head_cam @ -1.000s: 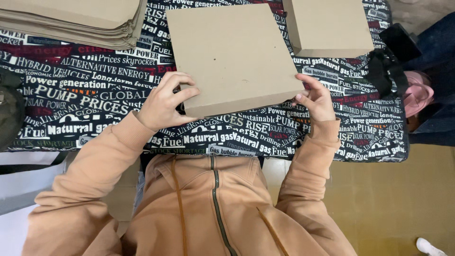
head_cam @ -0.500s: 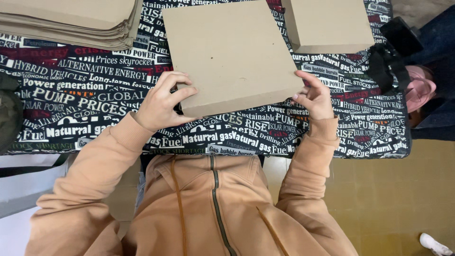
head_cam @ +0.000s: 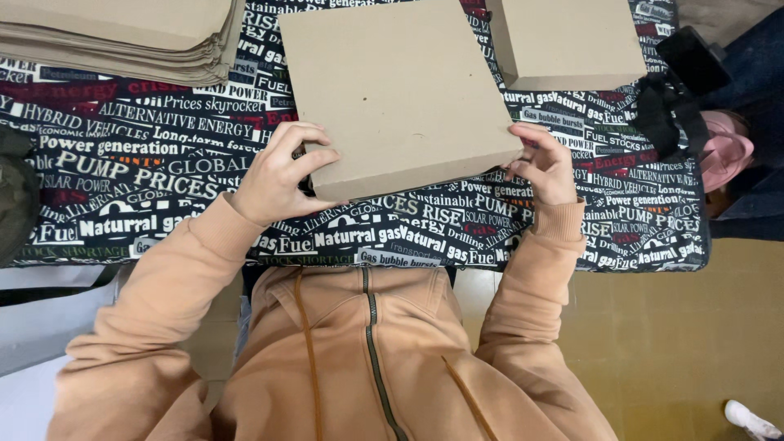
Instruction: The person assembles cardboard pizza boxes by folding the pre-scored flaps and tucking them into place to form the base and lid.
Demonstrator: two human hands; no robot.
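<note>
A flat brown cardboard box (head_cam: 392, 90) lies slightly turned on a table covered with a black printed cloth (head_cam: 147, 171). My left hand (head_cam: 273, 175) grips the box's near left corner, fingers curled over the top edge. My right hand (head_cam: 543, 167) pinches the near right corner. Both arms wear tan hoodie sleeves.
A stack of flat brown cardboard sheets (head_cam: 122, 37) sits at the far left. A second closed cardboard box (head_cam: 567, 41) stands at the far right. A dark bag (head_cam: 16, 196) is at the left edge; black straps (head_cam: 674, 110) and another person's pink cap (head_cam: 723, 155) are beyond the table's right end.
The box has shifted a little farther away and to the left under both hands; my hands keep the same corners.
</note>
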